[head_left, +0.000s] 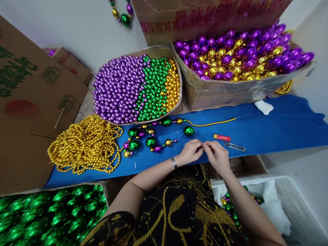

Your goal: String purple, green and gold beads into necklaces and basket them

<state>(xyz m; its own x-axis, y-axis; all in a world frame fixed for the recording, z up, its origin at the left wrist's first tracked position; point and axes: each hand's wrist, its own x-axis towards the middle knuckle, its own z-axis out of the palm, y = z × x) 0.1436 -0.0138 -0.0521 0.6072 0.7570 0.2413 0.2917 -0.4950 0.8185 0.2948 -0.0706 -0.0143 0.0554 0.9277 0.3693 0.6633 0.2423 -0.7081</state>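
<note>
My left hand [191, 151] and my right hand [217, 157] meet fingertip to fingertip over the front edge of the blue cloth [282, 126]. Both are closed in a pinch. A thin white thread [180, 137] runs from the bead strand [150, 142] past a large green bead [188, 130] and down to my left fingers. Something small and dark shows between my left thumb and finger. What my right fingertips pinch is too small to tell. The strand mixes green, purple and gold beads and lies curled on the cloth, with a gold bead chain [215, 123] stretching right.
Behind stand a box of small purple, green and gold beads [123, 89] and a box of larger purple and gold ones [230, 58]. Gold bead chains [87, 145] are heaped left. Thread snips [235, 147] and a red-yellow packet [221, 137] lie right. Green beads [51, 212] fill a lower box.
</note>
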